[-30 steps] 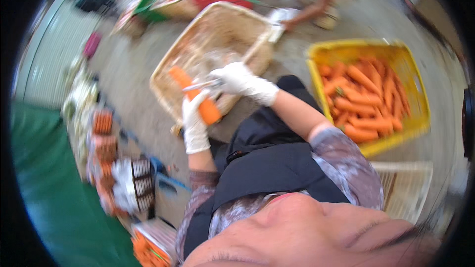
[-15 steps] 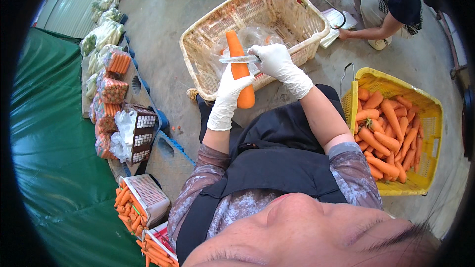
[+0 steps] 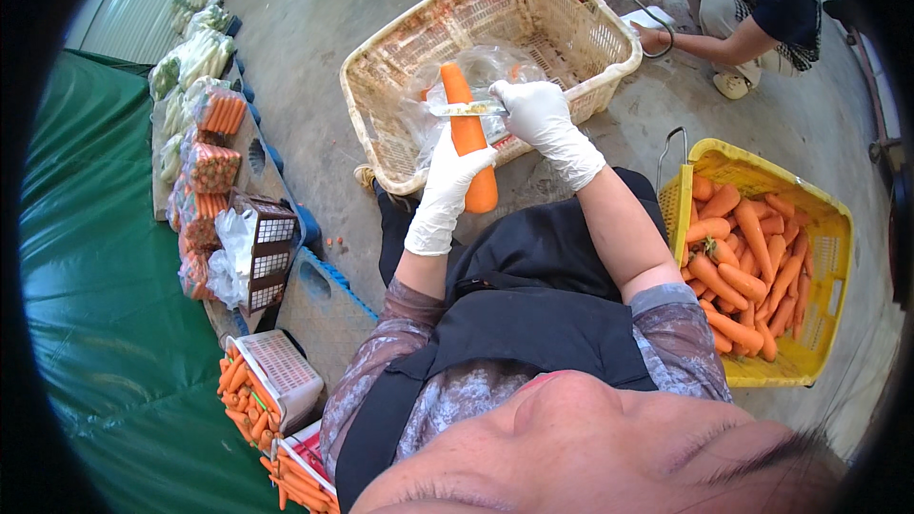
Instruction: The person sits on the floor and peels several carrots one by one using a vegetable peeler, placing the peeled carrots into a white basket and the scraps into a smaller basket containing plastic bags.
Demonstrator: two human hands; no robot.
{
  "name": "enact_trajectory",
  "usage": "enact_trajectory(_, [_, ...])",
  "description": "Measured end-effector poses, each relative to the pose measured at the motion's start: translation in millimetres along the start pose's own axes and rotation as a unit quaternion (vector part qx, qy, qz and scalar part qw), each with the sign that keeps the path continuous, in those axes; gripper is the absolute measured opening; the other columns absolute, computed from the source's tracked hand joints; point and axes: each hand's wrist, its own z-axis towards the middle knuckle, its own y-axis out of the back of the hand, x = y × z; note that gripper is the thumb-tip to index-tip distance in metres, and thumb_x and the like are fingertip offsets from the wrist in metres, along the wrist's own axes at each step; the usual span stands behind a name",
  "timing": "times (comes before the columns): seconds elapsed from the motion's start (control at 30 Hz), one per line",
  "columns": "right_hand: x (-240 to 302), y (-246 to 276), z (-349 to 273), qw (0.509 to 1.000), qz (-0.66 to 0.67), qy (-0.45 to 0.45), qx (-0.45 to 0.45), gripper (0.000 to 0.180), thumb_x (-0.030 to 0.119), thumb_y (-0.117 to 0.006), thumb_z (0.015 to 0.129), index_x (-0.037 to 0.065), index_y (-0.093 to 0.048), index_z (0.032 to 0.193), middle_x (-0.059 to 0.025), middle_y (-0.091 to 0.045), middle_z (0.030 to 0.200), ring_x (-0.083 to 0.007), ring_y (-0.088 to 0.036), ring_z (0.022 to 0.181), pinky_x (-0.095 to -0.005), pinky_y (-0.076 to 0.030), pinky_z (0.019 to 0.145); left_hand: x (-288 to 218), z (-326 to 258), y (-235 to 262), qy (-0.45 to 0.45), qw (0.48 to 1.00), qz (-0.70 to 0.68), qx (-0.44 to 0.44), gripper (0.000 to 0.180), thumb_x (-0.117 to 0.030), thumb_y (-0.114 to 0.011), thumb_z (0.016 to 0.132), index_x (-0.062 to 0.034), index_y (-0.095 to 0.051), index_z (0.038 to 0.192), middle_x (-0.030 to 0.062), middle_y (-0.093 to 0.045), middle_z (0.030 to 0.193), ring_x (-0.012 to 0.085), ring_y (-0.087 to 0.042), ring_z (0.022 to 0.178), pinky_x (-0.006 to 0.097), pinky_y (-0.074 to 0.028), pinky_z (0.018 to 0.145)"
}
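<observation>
My left hand [image 3: 455, 179], in a white glove, grips a long orange carrot [image 3: 466, 132] near its lower end and holds it upright over a cream plastic basket [image 3: 590, 38]. In a white glove too, my right hand [image 3: 535, 109] holds a small knife [image 3: 461, 108] whose blade lies across the carrot's upper part. A clear plastic bag [image 3: 486, 65] lies in the basket under the carrot.
A yellow crate [image 3: 826, 228] full of carrots stands at my right. Bagged carrots [image 3: 211, 164] and greens [image 3: 195, 52] line a pallet at the left beside a green tarp [image 3: 105, 343]. More carrots [image 3: 238, 400] lie at lower left. Another person [image 3: 752, 9] crouches at the upper right.
The view has swung, so the basket and crate sit further right and lower in frame. The carrot and both hands keep the same grip, with the knife still across the carrot.
</observation>
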Motion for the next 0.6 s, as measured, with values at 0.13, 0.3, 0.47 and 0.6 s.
enact_trajectory(0.13, [1.6, -3.9, -1.7, 0.996, 0.058, 0.056, -0.036, 0.010, 0.014, -0.064, 0.074, 0.014, -0.059, 0.084, -0.0076, -0.062, 0.061, -0.0279, -0.064, 0.058, -0.0422, -0.048, 0.052, -1.9, -0.4, -2.8, 0.001, 1.000, 0.000, -0.008, 0.055, -0.010, -0.069, 0.075, -0.0032, -0.046, 0.125, 0.0025, -0.054, 0.102, 0.0135, -0.055, 0.091, 0.029, -0.046, 0.081])
enact_trajectory(0.3, [-2.9, -3.2, -1.5, 0.999, 0.020, 0.017, -0.017, 0.011, 0.012, -0.064, 0.074, 0.015, -0.060, 0.084, -0.0075, -0.062, 0.062, -0.0277, -0.065, 0.059, -0.0418, -0.049, 0.053, 6.2, 0.4, -3.8, -0.008, 1.000, 0.001, 0.000, 0.057, -0.010, -0.070, 0.073, -0.0021, -0.046, 0.125, 0.0042, -0.055, 0.105, 0.0137, -0.055, 0.092, 0.029, -0.047, 0.080])
enact_trajectory(0.47, [-1.5, -4.8, -3.9, 0.997, 0.053, 0.046, -0.038, 0.011, 0.013, -0.064, 0.074, 0.015, -0.061, 0.085, -0.0072, -0.063, 0.062, -0.0272, -0.065, 0.060, -0.0415, -0.049, 0.053, 11.4, 1.6, -2.7, -0.023, 0.999, 0.023, -0.016, 0.058, -0.010, -0.071, 0.071, -0.0013, -0.048, 0.123, 0.0057, -0.055, 0.104, 0.0140, -0.055, 0.089, 0.029, -0.049, 0.076])
enact_trajectory(0.6, [-0.5, -2.3, -4.1, 0.997, 0.053, 0.051, -0.030, 0.011, 0.013, -0.064, 0.074, 0.015, -0.061, 0.085, -0.0072, -0.063, 0.062, -0.0273, -0.065, 0.060, -0.0416, -0.049, 0.053, 14.1, 1.2, -2.2, -0.023, 0.999, 0.035, -0.013, 0.059, -0.011, -0.070, 0.072, -0.0012, -0.047, 0.125, 0.0054, -0.055, 0.103, 0.0140, -0.055, 0.089, 0.030, -0.048, 0.076])
